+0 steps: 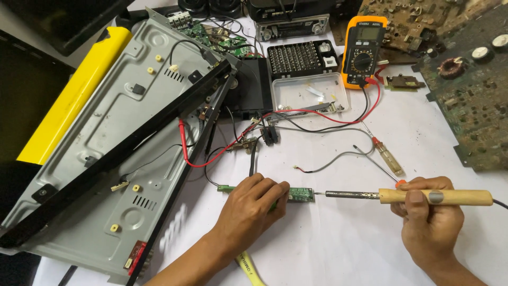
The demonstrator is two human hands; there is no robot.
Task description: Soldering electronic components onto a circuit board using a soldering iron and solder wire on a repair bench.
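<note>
Left hand: the left hand (253,204) lies low in the centre of the frame, fingers (275,191) pressed down on a narrow green circuit strip (300,194), pinning it flat to the worktop (338,243).
Right hand: the right hand (428,217), lower right of the frame, is clenched around the wooden handle of a soldering iron (418,196); the iron lies level, pointing left.
Iron tip: the metal tip sits at the right end of the strip; whether it touches cannot be told.
Circuit strip: lower centre of the frame, lying on the white covering, partly hidden under the left hand.
Chassis: a grey metal chassis (132,137), opened and tilted, fills the left of the frame, with a black bar across it and red and black wires trailing toward the centre.
Multimeter: an orange multimeter (363,50) stands at upper centre-right, its leads running down-left.
Bit case: an opened case of screwdriver bits (299,59) lies just left of the meter.
Screwdriver: a small screwdriver (386,155) lies above the right hand.
Boards: worn circuit boards (465,95) occupy the upper right.
</note>
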